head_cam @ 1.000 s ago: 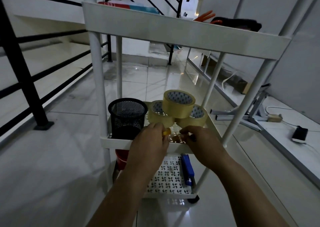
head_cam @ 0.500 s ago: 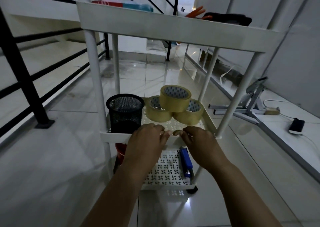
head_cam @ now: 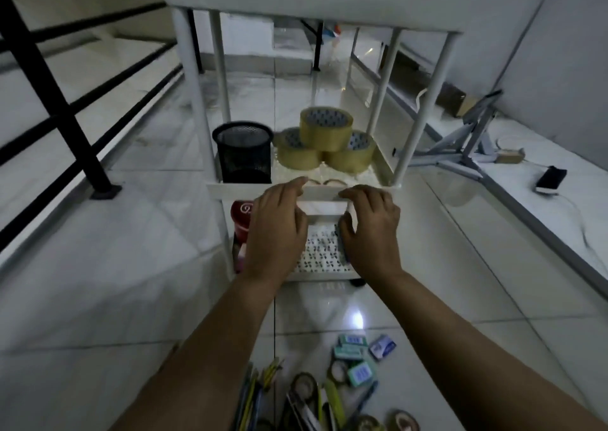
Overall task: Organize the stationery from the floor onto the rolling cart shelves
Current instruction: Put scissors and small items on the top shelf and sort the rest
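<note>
The white rolling cart (head_cam: 210, 108) stands in front of me. Its middle shelf (head_cam: 250, 190) holds a black mesh pen cup (head_cam: 241, 152) and three big brown tape rolls (head_cam: 325, 129) stacked as a pyramid. Two thin small tape rolls (head_cam: 325, 182) lie flat by the front rim. My left hand (head_cam: 279, 230) and my right hand (head_cam: 371, 230) hover side by side just in front of that rim, fingers loosely spread, holding nothing. A red container (head_cam: 241, 220) stands on the bottom shelf (head_cam: 320, 259). Loose stationery lies on the floor near me: staple boxes (head_cam: 353, 351), pens and pencils (head_cam: 260, 391), small tape rolls (head_cam: 306, 384).
A black metal railing (head_cam: 49, 85) runs along the left. To the right, a folded grey metal stand (head_cam: 470, 141) and a phone on a cable (head_cam: 551, 179) lie on a raised white ledge. Glossy floor tiles surround the cart.
Both hands drew back from the middle shelf toward me, leaving two small tape rolls at its front. My view tilted down, and the floor pile came into sight.
</note>
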